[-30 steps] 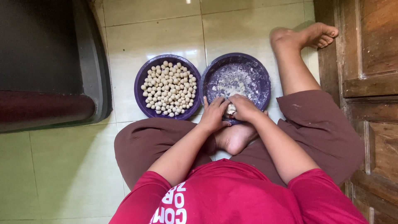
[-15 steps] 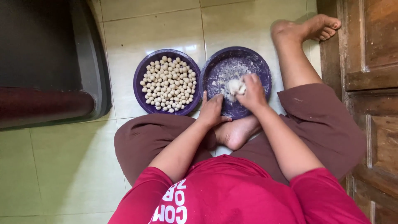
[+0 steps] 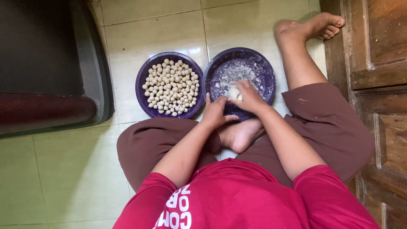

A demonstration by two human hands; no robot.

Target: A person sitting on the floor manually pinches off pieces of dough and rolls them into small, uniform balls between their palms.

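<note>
Here we sit on the tiled floor (image 3: 63, 178) with two purple bowls and one lump of dough.

We count two bowls side by side and touching: the left bowl (image 3: 146, 104) is heaped with many small pale balls (image 3: 171, 87), too many to count, and the right bowl (image 3: 263, 68) is dusted with flour. Our right hand (image 3: 250, 96) reaches into the right bowl, its fingers (image 3: 239, 87) clamped on the dough lump (image 3: 233, 92), which sits against their tips near the bowl's near side. Our left hand (image 3: 216, 112) rests at that bowl's near rim, fingers together, just beside the dough.
</note>
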